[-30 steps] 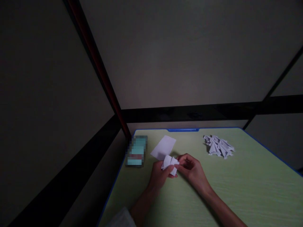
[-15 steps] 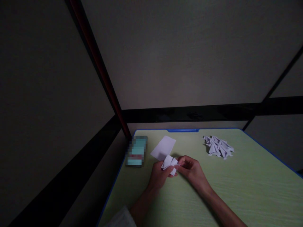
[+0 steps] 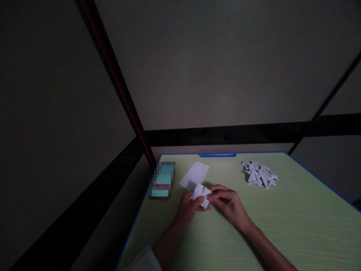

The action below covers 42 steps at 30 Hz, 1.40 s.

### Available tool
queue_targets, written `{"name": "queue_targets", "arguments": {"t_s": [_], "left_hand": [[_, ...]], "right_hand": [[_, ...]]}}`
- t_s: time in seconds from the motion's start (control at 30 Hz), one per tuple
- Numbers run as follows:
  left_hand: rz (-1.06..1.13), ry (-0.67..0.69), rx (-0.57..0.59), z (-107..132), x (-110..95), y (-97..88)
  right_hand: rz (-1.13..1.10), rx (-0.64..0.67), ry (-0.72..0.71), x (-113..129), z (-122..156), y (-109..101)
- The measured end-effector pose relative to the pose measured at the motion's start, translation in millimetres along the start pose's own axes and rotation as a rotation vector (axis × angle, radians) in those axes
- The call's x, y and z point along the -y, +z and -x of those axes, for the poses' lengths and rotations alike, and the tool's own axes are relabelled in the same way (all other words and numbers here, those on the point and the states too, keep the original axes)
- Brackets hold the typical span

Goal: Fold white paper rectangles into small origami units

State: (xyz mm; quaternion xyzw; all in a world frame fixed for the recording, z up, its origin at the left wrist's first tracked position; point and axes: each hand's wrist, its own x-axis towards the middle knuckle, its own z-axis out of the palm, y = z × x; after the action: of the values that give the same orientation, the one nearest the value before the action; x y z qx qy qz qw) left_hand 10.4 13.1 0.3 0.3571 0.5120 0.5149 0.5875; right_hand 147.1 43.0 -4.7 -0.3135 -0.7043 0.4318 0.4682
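Note:
A small white folded paper is held over the table, its flaps standing in several directions. My left hand grips it from the left, with the thumb pressed on top and fingers beneath. From the right, my right hand pinches the paper's right edge between thumb and fingertips. Just beyond the folded piece, a flat white sheet of paper lies on the table. Off to the right rests a pile of folded white paper pieces with pointed ends.
The light green table has a blue rim and a blue handle at its far edge. A phone-like device, blurred out, lies at the left edge. Dark-trimmed panels rise behind and to the left.
My right fingers have shifted slightly left, closer over the folded paper's right side. The folded paper has turned a little in my left hand, and its flaps look flatter.

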Motion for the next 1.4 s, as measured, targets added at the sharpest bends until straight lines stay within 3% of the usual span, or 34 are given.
{"name": "queue_targets", "arguments": {"t_s": [0.23, 0.5, 0.83, 1.1, 1.23, 1.4], "left_hand": [[0.041, -0.044, 0.025, -4.1, 5.5, -3.0], [0.031, -0.088, 0.047, -4.5, 3.2, -4.9], [0.047, -0.103, 0.072, -3.4, 2.7, -5.6], [0.101, -0.102, 0.027, -8.1, 8.2, -8.6], [0.07, -0.011, -0.061, -8.2, 3.9, -9.1], [-0.07, 0.134, -0.105, -4.8, 0.8, -5.6]], "right_hand": [[0.133, 0.152, -0.163, -1.3, 0.8, -9.6], [0.157, 0.136, -0.129, 4.0, 0.7, -8.2], [0.208, 0.099, -0.22, 2.4, 2.9, -5.6], [0.266, 0.216, -0.267, 3.3, 6.4, -10.0], [0.224, 0.14, -0.21, 8.5, 3.9, -6.3], [0.047, -0.061, 0.141, 10.0, -0.2, 4.9]]}}
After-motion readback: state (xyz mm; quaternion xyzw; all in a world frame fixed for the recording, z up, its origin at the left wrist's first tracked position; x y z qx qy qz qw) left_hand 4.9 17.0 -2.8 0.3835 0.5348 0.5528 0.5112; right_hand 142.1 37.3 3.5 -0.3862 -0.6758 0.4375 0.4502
